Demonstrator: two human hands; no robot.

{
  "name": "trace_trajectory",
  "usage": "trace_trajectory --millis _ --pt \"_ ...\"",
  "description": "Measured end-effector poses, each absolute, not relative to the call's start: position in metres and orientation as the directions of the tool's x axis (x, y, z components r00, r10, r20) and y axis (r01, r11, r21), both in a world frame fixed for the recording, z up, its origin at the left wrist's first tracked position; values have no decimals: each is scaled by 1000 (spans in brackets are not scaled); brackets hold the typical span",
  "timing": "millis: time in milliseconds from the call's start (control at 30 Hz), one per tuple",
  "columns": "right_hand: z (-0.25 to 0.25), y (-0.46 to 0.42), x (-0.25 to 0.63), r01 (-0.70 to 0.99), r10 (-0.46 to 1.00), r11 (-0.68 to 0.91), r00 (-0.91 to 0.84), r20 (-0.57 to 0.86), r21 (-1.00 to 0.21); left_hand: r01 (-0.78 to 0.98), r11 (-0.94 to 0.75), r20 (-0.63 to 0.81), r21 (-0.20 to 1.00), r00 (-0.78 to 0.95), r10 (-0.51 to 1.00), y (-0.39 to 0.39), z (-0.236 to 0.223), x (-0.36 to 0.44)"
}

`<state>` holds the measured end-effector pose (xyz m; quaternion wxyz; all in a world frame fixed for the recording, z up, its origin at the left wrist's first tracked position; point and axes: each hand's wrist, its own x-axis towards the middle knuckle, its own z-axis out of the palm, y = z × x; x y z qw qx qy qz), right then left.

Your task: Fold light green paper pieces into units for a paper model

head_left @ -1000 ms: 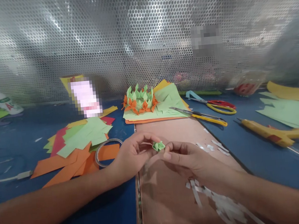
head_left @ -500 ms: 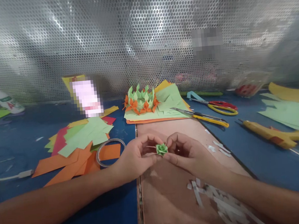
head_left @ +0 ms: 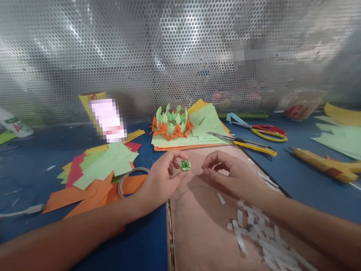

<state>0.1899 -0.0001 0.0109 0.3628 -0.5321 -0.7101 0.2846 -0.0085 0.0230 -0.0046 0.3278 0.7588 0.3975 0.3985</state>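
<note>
A small green folded paper rose [head_left: 185, 165] is pinched between the thumb and fingers of my left hand [head_left: 167, 176], above the pinkish board [head_left: 196, 243]. A short way to the right, my right hand [head_left: 229, 171] is curled with a small gap between thumb and forefinger, and I see nothing in it. Beyond the hands, a ring of green and orange folded paper pieces [head_left: 171, 123] rests on stacked coloured sheets [head_left: 207, 120]. Beside my left wrist lies a roll of tape [head_left: 121, 185] on orange paper strips [head_left: 73, 195].
A box cutter [head_left: 254, 146], scissors [head_left: 264, 130] and a yellow glue gun [head_left: 331, 162] lie to the right. White paper scraps [head_left: 265, 237] are scattered near my right forearm. A blurred-out phone [head_left: 107, 118] stands at the back left, near a white glue bottle [head_left: 15, 122]. Perforated metal sheeting closes the back.
My right hand has let go of the paper rose and drawn away to the right. My left hand has kept the rose, which turned its spiral face and moved slightly up and left.
</note>
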Motion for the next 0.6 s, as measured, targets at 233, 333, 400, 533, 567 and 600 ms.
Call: trace_trajectory --millis 233,333,400,533,567,600 --pt "0 17 208 679 934 339 -158 321 -651 183 -353 300 918 262 917 29 -16 -5" --pt "-2 24 216 724 919 366 -184 348 -584 284 -423 337 861 305 891 26 -14 -7" --pt "0 32 224 765 910 383 -214 356 -518 332 -488 355 807 388 851 23 -10 -8" --pt "10 64 243 849 881 421 -299 368 -319 382 -643 318 664 634 705 17 2 -9" --pt "12 75 247 864 870 433 -326 368 -257 376 -704 310 603 702 641 16 4 -9" --pt "14 85 250 874 860 445 -356 366 -197 371 -742 291 559 750 594 15 6 -8"
